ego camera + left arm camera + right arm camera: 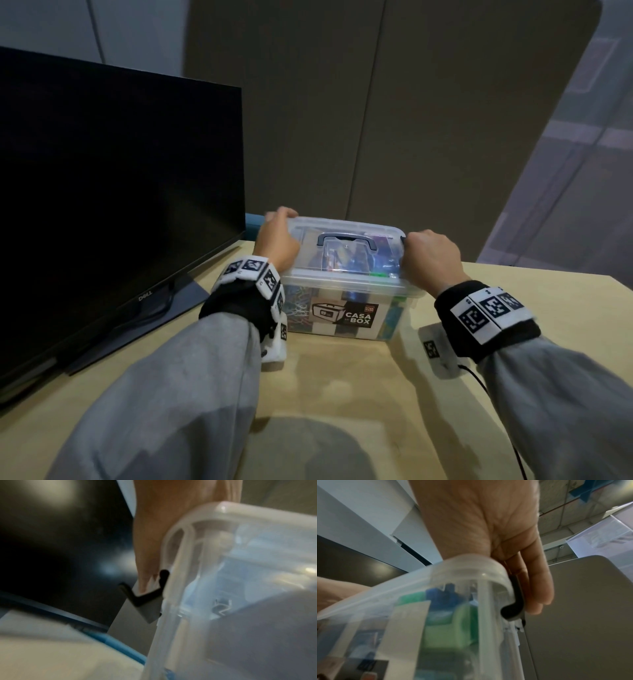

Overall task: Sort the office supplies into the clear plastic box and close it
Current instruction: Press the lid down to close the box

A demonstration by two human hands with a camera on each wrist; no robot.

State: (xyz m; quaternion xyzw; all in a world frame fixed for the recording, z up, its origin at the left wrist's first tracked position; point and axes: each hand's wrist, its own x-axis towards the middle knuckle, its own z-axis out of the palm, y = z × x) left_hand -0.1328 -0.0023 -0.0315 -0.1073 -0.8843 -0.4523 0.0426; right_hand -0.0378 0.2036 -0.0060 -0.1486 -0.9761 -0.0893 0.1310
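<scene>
The clear plastic box point(346, 291) stands on the table with its lid point(342, 272) on and the grey handle point(346, 240) lying flat. Colourful supplies show through the walls, among them a green pack point(450, 628) and paper clips point(221, 607). My left hand point(277, 236) curls over the left end of the lid, a fingertip point(147, 563) in the dark left latch point(147, 607), which flares outward. My right hand point(428, 260) wraps the right end. Its fingers point(537, 588) press the dark right latch point(515, 601) against the box point(453, 601).
A black Dell monitor point(113, 192) stands close on the left, its base reaching toward the box. A grey partition point(376, 120) rises right behind the box. A black cable point(496, 404) trails over the wooden table point(342, 394) by my right forearm.
</scene>
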